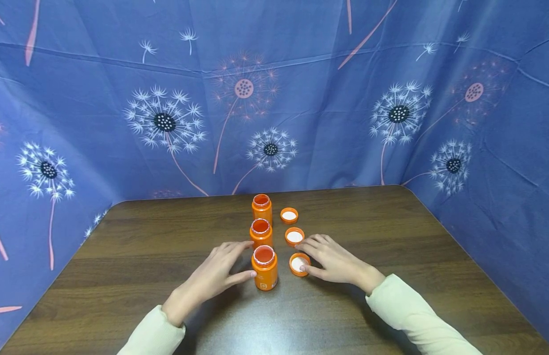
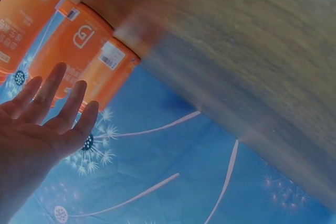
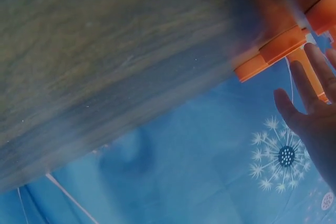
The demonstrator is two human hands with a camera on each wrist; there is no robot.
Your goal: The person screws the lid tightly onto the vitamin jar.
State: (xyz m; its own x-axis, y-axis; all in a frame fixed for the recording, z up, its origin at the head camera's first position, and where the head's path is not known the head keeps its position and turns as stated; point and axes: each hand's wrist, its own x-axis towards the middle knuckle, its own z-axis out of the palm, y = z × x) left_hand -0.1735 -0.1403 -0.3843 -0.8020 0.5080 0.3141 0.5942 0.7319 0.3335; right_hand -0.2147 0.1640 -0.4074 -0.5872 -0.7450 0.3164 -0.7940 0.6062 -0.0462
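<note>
Three orange bottles without caps stand upright in a row running away from me: a near bottle (image 1: 266,277), a middle bottle (image 1: 261,240) and a far bottle (image 1: 263,213). To their right lie three orange caps, white insides up: a near cap (image 1: 297,265), a middle cap (image 1: 294,237) and a far cap (image 1: 289,216). My left hand (image 1: 217,272) has its fingers spread, thumb at the near bottle's left side and fingertips by the middle one. With fingers loosely extended, my right hand (image 1: 334,261) reaches its thumb to the near cap and its fingertips to the middle cap.
The bottles and caps are on a dark wooden table (image 1: 159,236). A blue cloth (image 1: 318,98) with dandelion prints hangs behind it and along both sides. In the left wrist view, white lettering shows on an orange bottle (image 2: 65,43).
</note>
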